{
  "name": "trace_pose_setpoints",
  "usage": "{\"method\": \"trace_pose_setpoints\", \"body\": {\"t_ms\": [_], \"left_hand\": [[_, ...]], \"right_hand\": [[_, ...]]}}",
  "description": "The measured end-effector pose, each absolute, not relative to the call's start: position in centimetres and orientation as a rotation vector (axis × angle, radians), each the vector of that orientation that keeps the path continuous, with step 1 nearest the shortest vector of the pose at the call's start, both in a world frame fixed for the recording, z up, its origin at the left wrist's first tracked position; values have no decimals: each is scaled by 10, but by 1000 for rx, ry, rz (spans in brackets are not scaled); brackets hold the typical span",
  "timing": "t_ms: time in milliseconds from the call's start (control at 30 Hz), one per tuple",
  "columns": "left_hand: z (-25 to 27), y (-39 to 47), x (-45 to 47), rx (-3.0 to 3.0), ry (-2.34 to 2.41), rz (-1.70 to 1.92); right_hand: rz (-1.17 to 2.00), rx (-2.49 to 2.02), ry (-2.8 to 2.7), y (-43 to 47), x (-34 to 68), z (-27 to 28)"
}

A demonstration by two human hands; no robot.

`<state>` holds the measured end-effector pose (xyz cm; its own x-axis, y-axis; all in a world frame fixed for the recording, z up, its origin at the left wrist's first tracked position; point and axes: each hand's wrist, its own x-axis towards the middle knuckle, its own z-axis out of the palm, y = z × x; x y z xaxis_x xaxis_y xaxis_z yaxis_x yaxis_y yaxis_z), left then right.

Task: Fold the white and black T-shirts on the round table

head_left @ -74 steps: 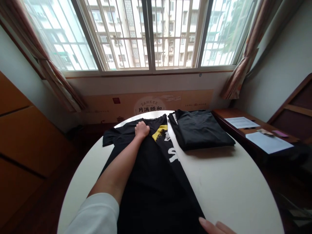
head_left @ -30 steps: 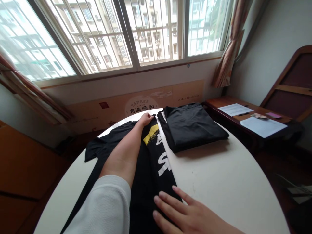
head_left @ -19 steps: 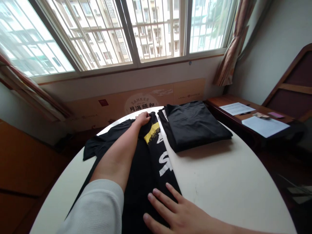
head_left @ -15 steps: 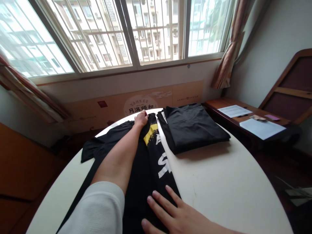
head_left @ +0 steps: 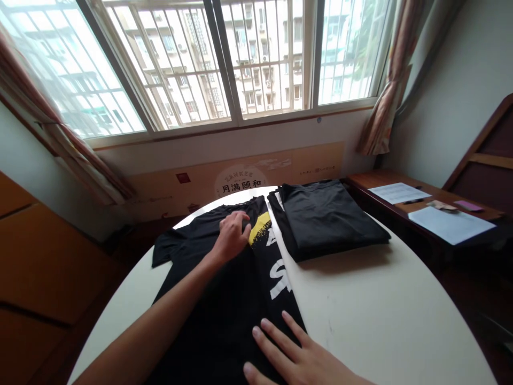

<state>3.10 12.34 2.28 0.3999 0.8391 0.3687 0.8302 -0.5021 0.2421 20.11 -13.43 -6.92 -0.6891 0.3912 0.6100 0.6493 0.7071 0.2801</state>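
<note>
A black T-shirt (head_left: 224, 283) with a yellow patch and white lettering lies on the white round table (head_left: 360, 310), its right side folded inward lengthwise. Over its upper part is my left hand (head_left: 233, 232), fingers loosely bent, thumb apart, holding nothing; whether it touches the cloth I cannot tell. My right hand (head_left: 286, 353) rests flat with spread fingers on the lower right part of the shirt, by the folded edge. One short sleeve (head_left: 168, 247) sticks out at the left.
A stack of folded dark clothes (head_left: 332, 219) sits at the table's back right. Beyond it, a wooden side table (head_left: 360, 181) carries paper sheets (head_left: 452, 224) and small items. A long printed cardboard panel (head_left: 316, 160) stands below the barred window (head_left: 264, 64).
My left hand has let go of the shirt's collar area and come back toward me. My right hand stays flat on the cloth. The view has shifted slightly.
</note>
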Motion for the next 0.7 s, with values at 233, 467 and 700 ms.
{"method": "trace_pose_setpoints", "body": {"t_ms": [233, 467, 700], "left_hand": [[2, 14, -50, 2537, 1382, 224], [14, -7, -83, 2502, 1667, 16], [22, -9, -74, 2428, 1738, -29]], "right_hand": [[-796, -741, -2370, -129, 196, -75], [-1020, -672, -2234, -116, 192, -94], [-990, -688, -2148, -119, 187, -88]]}}
